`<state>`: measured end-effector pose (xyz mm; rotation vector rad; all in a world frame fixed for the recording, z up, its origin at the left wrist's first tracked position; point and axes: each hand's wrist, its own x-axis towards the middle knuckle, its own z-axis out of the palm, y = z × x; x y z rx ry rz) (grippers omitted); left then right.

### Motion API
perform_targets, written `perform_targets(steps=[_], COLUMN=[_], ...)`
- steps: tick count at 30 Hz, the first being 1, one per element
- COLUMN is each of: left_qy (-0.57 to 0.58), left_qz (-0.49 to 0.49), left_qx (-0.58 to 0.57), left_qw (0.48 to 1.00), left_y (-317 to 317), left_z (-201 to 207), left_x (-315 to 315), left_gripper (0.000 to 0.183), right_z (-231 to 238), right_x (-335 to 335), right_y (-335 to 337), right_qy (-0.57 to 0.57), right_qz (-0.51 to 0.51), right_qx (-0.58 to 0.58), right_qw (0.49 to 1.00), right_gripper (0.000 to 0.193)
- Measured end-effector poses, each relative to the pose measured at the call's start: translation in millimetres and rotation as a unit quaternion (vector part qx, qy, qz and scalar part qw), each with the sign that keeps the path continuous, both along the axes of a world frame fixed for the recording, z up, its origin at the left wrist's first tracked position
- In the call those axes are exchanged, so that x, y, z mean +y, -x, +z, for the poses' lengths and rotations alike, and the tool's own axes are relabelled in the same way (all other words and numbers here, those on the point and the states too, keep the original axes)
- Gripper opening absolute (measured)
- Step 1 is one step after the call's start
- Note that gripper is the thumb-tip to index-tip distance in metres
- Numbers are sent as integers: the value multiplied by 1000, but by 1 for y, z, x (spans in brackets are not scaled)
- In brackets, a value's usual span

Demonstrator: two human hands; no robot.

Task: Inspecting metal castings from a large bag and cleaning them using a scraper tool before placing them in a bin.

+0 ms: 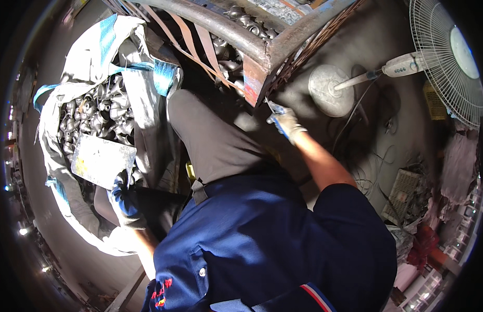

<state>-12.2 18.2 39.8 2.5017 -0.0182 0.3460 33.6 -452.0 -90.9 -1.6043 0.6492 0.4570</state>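
Note:
My left hand [126,204], in a blue-and-white work glove, is closed on the lower edge of a flat, pale, square plate [102,160] with a yellow stain. The plate lies over grey metal castings [98,112] that fill a large white bulk bag [51,132] with blue straps. Out to the right, my gloved right hand [286,122] has its fingers closed beside the lower corner of a rusty metal bin [255,83]. Something thin shows at those fingertips, too small to name. More metal castings [246,23] lie inside the bin.
A pedestal fan [449,57] with a round base [331,91] stands on the right. Cables [374,161] trail over the floor near a pale plastic crate [402,195]. A yellow crate [434,101] is behind the fan. My bent knee [187,106] sits between bag and bin.

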Motion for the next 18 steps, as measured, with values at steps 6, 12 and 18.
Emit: perform_targets(steps=[6, 12, 18], left_qy=[311, -55, 48], left_qz=[60, -36, -39], left_qx=[60, 35, 15], left_qw=[947, 997, 998], left_y=[6, 4, 6], left_z=[2, -8, -12], left_x=[0, 19, 26], left_gripper=[31, 34, 32], right_z=[-11, -1, -12], right_x=[-37, -24, -58], right_y=[2, -38, -51], right_qy=[-111, -65, 343], right_qz=[-24, -18, 440], right_qx=[48, 6, 188], right_qw=[992, 998, 808], right_gripper=[27, 19, 29])
